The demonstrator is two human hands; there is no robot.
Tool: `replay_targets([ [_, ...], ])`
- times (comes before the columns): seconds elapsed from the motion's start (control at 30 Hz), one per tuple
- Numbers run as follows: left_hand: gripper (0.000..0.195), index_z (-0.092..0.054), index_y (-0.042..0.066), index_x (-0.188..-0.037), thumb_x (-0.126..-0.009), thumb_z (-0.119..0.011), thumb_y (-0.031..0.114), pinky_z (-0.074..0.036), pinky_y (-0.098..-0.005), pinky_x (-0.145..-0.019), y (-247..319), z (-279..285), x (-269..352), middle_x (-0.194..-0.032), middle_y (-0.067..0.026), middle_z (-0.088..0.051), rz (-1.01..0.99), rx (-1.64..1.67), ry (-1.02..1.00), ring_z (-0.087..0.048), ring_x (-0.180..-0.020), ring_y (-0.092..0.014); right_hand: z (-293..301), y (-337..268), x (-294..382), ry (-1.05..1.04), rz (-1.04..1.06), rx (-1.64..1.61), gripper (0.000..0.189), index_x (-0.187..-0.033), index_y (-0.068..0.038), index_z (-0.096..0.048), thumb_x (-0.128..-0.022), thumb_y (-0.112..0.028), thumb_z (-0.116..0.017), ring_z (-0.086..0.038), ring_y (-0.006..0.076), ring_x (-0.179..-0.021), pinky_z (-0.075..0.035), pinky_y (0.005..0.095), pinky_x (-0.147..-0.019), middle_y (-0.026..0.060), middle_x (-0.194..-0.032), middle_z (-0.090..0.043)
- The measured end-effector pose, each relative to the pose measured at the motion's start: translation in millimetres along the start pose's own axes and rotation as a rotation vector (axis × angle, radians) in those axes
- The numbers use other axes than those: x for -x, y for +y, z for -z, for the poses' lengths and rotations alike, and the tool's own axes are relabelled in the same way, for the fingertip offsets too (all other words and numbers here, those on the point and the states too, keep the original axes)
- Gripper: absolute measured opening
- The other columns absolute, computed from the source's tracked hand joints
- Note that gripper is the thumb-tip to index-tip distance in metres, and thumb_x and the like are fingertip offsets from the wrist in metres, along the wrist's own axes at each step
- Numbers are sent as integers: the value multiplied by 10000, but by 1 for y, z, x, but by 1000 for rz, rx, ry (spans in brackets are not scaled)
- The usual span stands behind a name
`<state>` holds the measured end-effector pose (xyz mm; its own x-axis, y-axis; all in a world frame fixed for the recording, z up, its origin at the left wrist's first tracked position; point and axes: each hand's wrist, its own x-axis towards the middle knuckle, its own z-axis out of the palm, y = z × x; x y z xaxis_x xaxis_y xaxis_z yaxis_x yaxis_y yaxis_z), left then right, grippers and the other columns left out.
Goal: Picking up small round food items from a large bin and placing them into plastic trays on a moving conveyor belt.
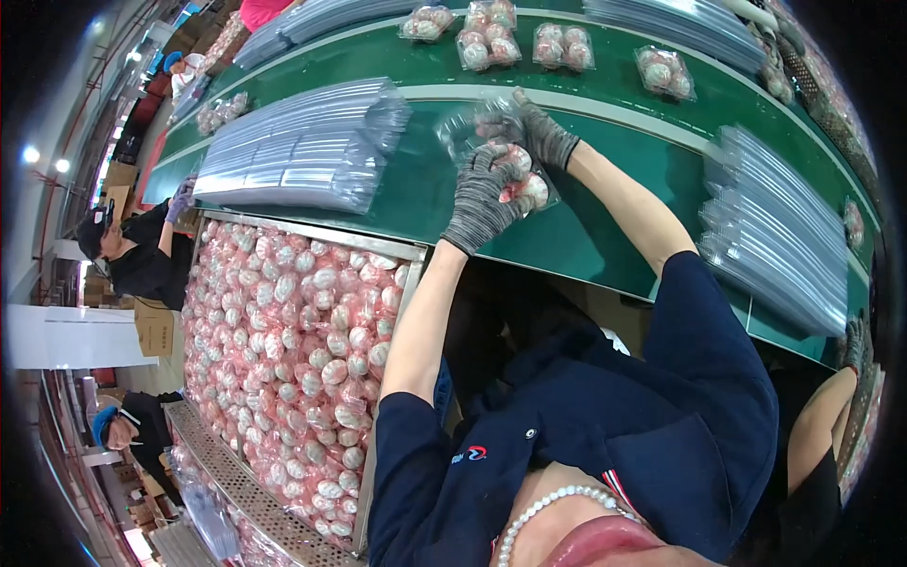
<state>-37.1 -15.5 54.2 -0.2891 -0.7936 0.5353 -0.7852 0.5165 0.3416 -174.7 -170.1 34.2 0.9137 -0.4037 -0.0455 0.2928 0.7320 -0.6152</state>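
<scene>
My left hand point(485, 191), in a grey knit glove, rests over egg-shaped items wrapped in red-printed clear film point(528, 188), gripping them in a clear plastic clamshell pack point(453, 135). At the pack's far right edge my right hand point(545, 131), gloved the same way, holds the plastic with its fingers bent. The pack is above the green work surface point(411, 170), with its lid part to the upper left. My left hand hides some of the wrapped items, and blur makes the lid edge hard to read.
Stacked clear clamshells point(297, 145) lie left, with another stack point(772, 227) right. A metal-rimmed bin of wrapped items point(297, 354) stands at my left. Filled packs point(489, 46) sit on the green conveyor belt point(609, 57). A co-worker's gloved hand point(854, 344) shows at far right.
</scene>
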Motion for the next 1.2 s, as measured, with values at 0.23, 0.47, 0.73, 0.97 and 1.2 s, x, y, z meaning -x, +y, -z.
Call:
replay_targets([
  [0.23, 575, -657, 96, -1098, -623, -858, 350, -437, -404, -996, 7, 6, -9, -1079, -103, -664, 287, 738, -9, -589, -1091, -292, -76, -20, 40, -141, 153, 1581, 644, -1273, -38, -570, -839, -498, -692, -650, 206, -1018, -514, 371, -917, 149, -1098, -674],
  [0.47, 598, -615, 74, -1160, -692, -824, 383, -319, -457, -1090, -9, 7, 11, -1190, -132, -602, 30, 150, -31, -519, -1178, -334, -89, -6, 43, -79, 145, 2046, 800, -1461, -120, -415, -874, -647, -549, -526, 346, -1142, -409, 437, -1032, 199, -1182, -568],
  [0.73, 901, -372, 31, -1419, -683, -868, 188, -354, -425, -1107, 12, -25, 69, -1410, -197, -417, 261, 377, 314, -413, -1325, -344, -70, 4, 40, -126, 254, 2172, 664, -1492, -193, -372, -938, -522, -532, -497, 330, -1168, -389, 427, -1067, 162, -1240, -534],
  [0.97, 799, -457, 22, -1303, -651, -886, 195, -428, -440, -1004, 39, -40, 71, -1238, -174, -448, 503, 127, 615, -467, -1153, -328, -65, 6, 54, -129, 259, 2293, 671, -1507, -196, -343, -942, -504, -531, -493, 352, -1164, -393, 428, -1057, 183, -1254, -510],
  [1.2, 817, -466, -5, -1269, -583, -882, 153, -424, -416, -1005, 17, -26, 59, -1198, -187, -491, 597, 260, 342, -500, -1122, -327, -73, 20, 54, 11, 342, 2339, 653, -1487, -243, -380, -926, -541, -529, -483, 381, -1217, -354, 468, -1088, 232, -1304, -503],
])
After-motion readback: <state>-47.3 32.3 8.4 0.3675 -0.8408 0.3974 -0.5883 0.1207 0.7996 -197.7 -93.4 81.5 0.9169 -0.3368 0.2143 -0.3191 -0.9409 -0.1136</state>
